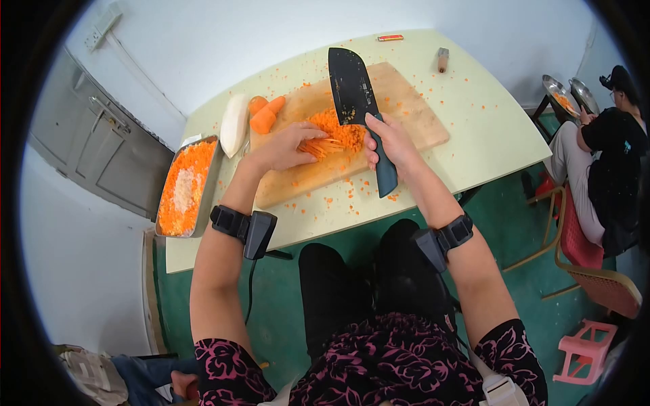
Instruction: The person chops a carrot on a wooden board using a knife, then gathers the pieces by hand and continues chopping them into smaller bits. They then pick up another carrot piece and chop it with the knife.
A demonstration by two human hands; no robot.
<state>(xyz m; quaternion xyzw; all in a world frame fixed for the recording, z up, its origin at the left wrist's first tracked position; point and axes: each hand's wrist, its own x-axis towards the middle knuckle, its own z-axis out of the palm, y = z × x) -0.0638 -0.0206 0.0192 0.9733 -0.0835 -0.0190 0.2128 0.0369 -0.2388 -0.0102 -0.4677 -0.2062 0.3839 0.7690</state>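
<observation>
A black cleaver is in my right hand, which grips its dark handle. Its blade is raised over the wooden cutting board, flat side toward me, with orange bits stuck to it. Fingers bent, my left hand presses on a bundle of carrot strips on the board. Between the strips and the blade lies a heap of diced carrot. Carrot pieces and a peeled white radish lie left of the board.
A metal tray of chopped carrot and paler bits stands at the table's left edge. A lighter and a small brownish object lie at the back. Another person sits at right, near chairs and a pink stool.
</observation>
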